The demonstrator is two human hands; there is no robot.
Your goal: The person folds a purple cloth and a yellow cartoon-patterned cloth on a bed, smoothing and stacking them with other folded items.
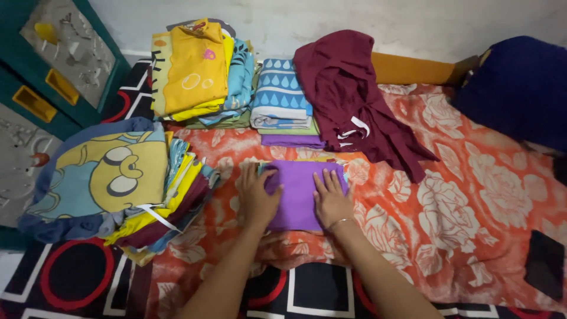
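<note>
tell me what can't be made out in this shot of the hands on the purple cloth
Head view:
- Purple cloth: left hand and right hand cover its sides.
- Patterned cloth beneath: only its edge shows.
- Dark blue bundle: cut off by the right edge.
- Maroon garment: crumpled, type unclear.

Folded purple cloth [300,195], flat on bedsheet
</note>
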